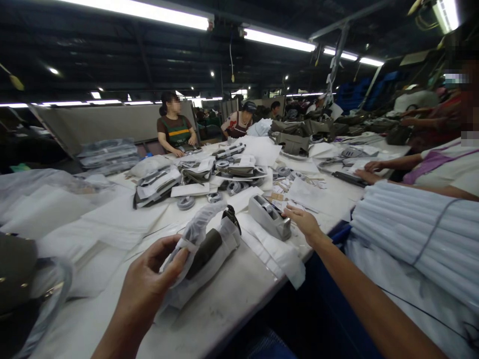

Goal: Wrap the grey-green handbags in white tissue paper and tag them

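Gripping the wrapped strap (pixel 192 232) between thumb and bent fingers, the left hand (pixel 149 271) is at eight o'clock from the middle of the view. The strap curves up in translucent white wrapping. Just beside it, at two o'clock from the left hand, lies a dark olive piece (pixel 205 252), partly covered by the same kind of wrapping, above the pale tabletop (pixel 224 311); whether strap and piece are joined cannot be told.

The right hand (pixel 305 224) is at four o'clock from the middle, its fingers released and loosely extended, palm down. The grey tape dispenser (pixel 267 218) stands at nine o'clock from that hand, right by its fingertips; whether they touch it cannot be told. White sheeting (pixel 275 252) lies along the dispenser's near side and hangs over the edge.

At one o'clock from the left hand are grey coils (pixel 185 203), and at eleven o'clock a spread of flat white sheets (pixel 119 212). An olive bag (pixel 17 269) sits at nine o'clock from it. A tied bundle of white tubes (pixel 407 224) lies at three o'clock from the right hand.

Across the tabletop, a person in a green apron (pixel 177 132) is at ten o'clock from the middle, and olive bags (pixel 299 133) are heaped at two o'clock.
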### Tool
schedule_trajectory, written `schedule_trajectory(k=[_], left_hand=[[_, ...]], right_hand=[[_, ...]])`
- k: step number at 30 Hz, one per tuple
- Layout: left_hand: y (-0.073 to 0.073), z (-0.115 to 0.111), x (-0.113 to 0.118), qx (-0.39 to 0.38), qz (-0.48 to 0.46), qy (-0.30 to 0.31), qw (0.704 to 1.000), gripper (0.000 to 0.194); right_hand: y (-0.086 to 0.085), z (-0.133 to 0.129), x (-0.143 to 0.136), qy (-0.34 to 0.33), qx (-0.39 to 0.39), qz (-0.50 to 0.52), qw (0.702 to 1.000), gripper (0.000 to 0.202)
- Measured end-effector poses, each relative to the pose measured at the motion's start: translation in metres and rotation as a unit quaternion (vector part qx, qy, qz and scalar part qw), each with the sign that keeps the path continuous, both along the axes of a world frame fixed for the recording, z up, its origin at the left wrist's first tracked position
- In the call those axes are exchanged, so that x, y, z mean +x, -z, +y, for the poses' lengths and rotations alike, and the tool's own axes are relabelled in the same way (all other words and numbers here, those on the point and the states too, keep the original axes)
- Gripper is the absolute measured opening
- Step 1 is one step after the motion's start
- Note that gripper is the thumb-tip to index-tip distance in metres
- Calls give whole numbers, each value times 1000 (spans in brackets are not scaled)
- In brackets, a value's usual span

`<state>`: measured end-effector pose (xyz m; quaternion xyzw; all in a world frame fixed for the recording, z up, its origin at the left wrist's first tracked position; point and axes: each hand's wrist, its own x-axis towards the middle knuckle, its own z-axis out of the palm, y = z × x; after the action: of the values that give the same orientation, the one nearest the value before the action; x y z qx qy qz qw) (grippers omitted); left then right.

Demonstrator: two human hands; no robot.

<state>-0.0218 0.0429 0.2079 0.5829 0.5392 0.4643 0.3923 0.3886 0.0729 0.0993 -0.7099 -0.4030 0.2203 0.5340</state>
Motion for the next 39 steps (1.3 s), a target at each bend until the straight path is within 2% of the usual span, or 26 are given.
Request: schedule_trajectory(k=[4, 9, 14, 17, 19, 21, 27, 30, 34, 39], left_hand=[[0, 1, 1, 4, -2, -6, 1000, 60], [-1, -1, 3, 3, -22, -12, 1000, 60], [1, 4, -2, -8, -37, -7, 999, 64], [2, 5, -2, -14, -45, -2, 999, 63], [2, 4, -1, -11, -41, 7, 999, 61], [2, 2, 1, 2, -34, 13, 999, 60], [2, -7, 7, 54, 2, 35, 998, 44], [4, -9, 9, 83, 12, 55, 995, 33], [6, -13, 10, 118, 30, 61, 991, 25], [6, -17, 11, 148, 63, 33, 987, 26]], right_hand=[[3, -27, 1, 2, 10, 68, 998, 40], [25, -40, -3, 8, 1, 138, 990, 48], [46, -42, -10, 55, 16, 143, 988, 48], [44, -53, -22, 60, 32, 132, 989, 50], [35, -62, -40, 36, 45, 127, 990, 49], [17, -70, -66, -10, 60, 124, 990, 46], [-57, -87, -163, -204, 120, 135, 962, 31], [-81, -89, -200, -274, 142, 139, 941, 28], [-91, -81, -232, -297, 150, 144, 932, 27], [-91, -70, -247, -262, 125, 135, 947, 31]])
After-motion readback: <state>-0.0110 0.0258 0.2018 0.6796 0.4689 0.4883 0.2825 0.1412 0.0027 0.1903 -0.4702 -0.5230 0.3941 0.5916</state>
